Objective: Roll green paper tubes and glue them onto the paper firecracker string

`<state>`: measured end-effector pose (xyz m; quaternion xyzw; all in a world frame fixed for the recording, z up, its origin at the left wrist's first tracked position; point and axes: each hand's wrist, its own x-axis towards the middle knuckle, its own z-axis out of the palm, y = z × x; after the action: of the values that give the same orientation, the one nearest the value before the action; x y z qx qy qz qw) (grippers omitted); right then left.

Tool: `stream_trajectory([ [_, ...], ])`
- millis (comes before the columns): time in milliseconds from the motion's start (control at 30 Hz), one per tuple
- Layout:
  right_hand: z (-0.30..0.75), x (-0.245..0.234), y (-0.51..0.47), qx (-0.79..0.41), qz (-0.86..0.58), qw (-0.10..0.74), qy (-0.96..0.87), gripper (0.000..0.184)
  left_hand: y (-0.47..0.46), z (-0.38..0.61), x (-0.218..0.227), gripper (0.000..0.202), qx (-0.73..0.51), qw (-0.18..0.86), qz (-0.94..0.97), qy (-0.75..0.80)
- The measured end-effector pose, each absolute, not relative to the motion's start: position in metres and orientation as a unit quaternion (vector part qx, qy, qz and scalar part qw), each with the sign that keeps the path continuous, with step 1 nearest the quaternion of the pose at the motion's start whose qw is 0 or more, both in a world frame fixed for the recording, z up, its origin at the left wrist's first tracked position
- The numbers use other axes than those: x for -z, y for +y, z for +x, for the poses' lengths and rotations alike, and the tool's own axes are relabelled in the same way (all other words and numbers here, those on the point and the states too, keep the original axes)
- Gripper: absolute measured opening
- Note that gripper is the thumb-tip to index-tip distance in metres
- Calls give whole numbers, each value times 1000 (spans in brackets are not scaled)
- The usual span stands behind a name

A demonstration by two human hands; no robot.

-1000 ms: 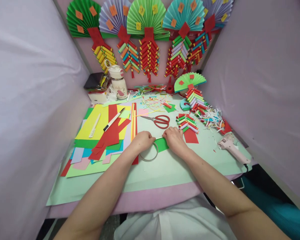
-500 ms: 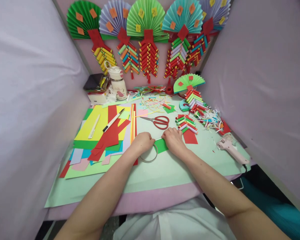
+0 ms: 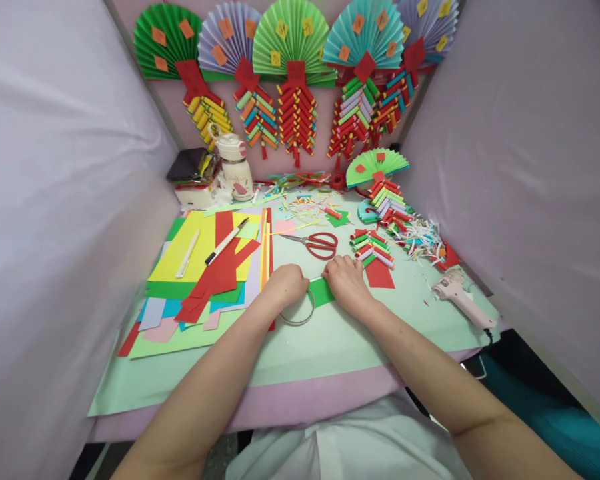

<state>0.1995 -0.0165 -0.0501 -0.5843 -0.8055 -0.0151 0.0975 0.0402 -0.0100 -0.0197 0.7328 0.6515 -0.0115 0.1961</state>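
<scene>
Both hands pinched on one green paper, mid-table

On my feed, the left hand [image 3: 287, 285] and the right hand [image 3: 347, 280] face each other over a single piece of green paper [image 3: 323, 293] lying at the middle of the table [image 3: 330, 353]. The fingers of both are drawn in to a narrow pinch, holding the paper by its far edge. Between them runs one thin pale line; I cannot tell whether it is a rod or a fold. The right fingers cover one end of the paper. Just beside the left hand I see one thin grey ring [image 3: 298, 325], partly hidden by it.

Counting around them: one pair of red-handled scissors [image 3: 318, 245] beyond the hands, jaws slightly parted; one red card [image 3: 381, 275] beside the right hand, bearing rows of paper rolls [image 3: 373, 250] too crowded for me to count; one pale glue gun [image 3: 463, 298] farther right. To the left, two pens [image 3: 226, 242] lie on stacked coloured paper [image 3: 177, 250]. Five large pleated fans [image 3: 291, 37] hang on the back wall, and one small green fan [image 3: 377, 167] sits at the table's back right.

For containers, I have one lidded bottle [image 3: 236, 175] and one white box [image 3: 194, 197] at the back left; I cannot see inside either.
</scene>
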Motion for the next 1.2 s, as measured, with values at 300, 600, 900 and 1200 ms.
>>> stream_trajectory([
  [300, 207, 50, -13, 39, -617, 143, -773, 15, -11, 41, 20, 31, 18, 189, 735, 651],
  [600, 209, 52, -35, 32, -483, 147, -863, 23, -11, 41, 22, 31, 7, 180, 741, 647],
  [900, 197, 42, -49, 80, -472, 61, -876, 15, -15, 38, 18, 28, -1, 186, 750, 635],
  [1200, 197, 36, -53, 92, -470, 25, -878, 24, -23, 37, 6, 24, 2, 191, 745, 639],
])
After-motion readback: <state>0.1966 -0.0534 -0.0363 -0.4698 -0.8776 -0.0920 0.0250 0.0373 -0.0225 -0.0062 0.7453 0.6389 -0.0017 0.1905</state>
